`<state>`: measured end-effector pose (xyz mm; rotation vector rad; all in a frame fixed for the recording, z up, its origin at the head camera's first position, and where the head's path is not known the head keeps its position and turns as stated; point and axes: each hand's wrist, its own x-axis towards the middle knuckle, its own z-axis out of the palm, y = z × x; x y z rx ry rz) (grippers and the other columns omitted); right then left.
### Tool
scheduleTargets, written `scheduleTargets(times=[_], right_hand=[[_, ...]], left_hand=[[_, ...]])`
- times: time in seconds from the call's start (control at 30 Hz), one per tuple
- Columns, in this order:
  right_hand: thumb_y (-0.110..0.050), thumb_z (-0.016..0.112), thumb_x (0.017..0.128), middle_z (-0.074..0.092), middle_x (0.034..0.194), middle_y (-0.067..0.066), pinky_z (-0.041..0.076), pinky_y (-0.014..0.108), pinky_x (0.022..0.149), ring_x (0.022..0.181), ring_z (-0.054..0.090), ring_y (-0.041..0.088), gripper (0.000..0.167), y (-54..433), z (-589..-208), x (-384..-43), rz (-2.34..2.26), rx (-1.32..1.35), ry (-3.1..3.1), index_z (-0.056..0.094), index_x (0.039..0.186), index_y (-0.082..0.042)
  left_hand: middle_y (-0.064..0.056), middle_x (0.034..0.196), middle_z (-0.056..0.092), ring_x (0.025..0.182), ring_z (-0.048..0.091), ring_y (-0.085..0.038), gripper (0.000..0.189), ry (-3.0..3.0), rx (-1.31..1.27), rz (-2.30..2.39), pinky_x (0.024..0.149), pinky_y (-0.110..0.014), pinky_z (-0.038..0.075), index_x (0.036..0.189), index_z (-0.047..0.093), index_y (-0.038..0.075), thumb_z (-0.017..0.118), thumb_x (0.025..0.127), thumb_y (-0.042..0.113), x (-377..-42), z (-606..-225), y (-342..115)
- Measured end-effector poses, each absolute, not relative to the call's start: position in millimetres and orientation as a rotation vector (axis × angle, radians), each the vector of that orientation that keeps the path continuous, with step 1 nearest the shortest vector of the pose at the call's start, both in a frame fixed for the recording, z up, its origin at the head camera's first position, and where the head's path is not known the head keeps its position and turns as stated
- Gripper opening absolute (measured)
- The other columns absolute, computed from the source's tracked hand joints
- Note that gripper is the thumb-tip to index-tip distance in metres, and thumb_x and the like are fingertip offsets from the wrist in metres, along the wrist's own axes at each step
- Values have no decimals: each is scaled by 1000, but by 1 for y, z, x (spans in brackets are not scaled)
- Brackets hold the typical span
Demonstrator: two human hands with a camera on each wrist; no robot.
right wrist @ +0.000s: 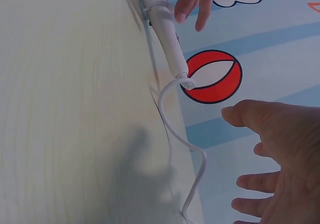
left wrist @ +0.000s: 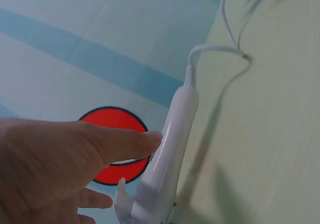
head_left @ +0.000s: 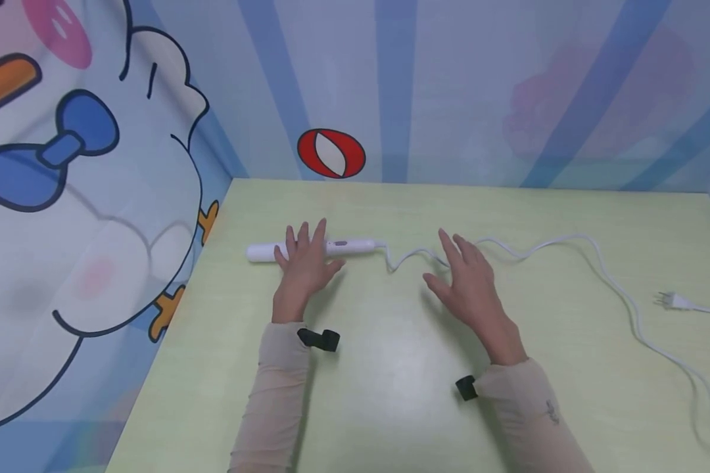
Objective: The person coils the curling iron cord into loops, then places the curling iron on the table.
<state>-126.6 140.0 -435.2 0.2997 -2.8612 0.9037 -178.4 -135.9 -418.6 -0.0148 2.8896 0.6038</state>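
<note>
A slim white hair styling iron (head_left: pixel 352 247) lies across the table, with small dark buttons on its handle. My left hand (head_left: pixel 305 268) is over its middle, fingers spread and the thumb out to the side. In the left wrist view the thumb overlaps the edge of the iron's handle (left wrist: pixel 172 134), and a pale tab sticks out lower down. Off to the right, my right hand (head_left: pixel 472 286) hovers beside the white cord (head_left: pixel 403 257) with its fingers parted, holding nothing. Part of the cord is hidden behind that hand.
From the iron the cord runs in loose curves to the right side of the table (head_left: pixel 390 407). Its two-pin plug (head_left: pixel 676 301) lies near the right edge. A wall printed with cartoon shapes (head_left: pixel 455 92) rises behind the table, and another stands at the left.
</note>
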Motion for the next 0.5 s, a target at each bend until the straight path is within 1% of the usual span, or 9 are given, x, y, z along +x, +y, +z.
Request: scheduleTargets(times=[0.2, 0.5], right_hand=[[-26, 64, 90, 33, 147, 26, 26, 60, 107, 136, 31, 44, 75, 139, -439, -131, 951, 302, -2883, 25, 150, -4], [-26, 63, 91, 36, 146, 26, 28, 58, 107, 134, 33, 43, 74, 135, -440, -136, 1003, 316, -2916, 24, 149, -1]], left_hand=[[-17, 159, 11, 146, -8, -41, 84, 2880, -43, 626, 110, -65, -4, 154, 13, 22, 65, 89, 37, -187, -424, -152], [-19, 157, 17, 145, -6, -44, 78, 2852, -65, 592, 110, -66, -5, 153, 19, 17, 62, 91, 38, -194, -431, -171]])
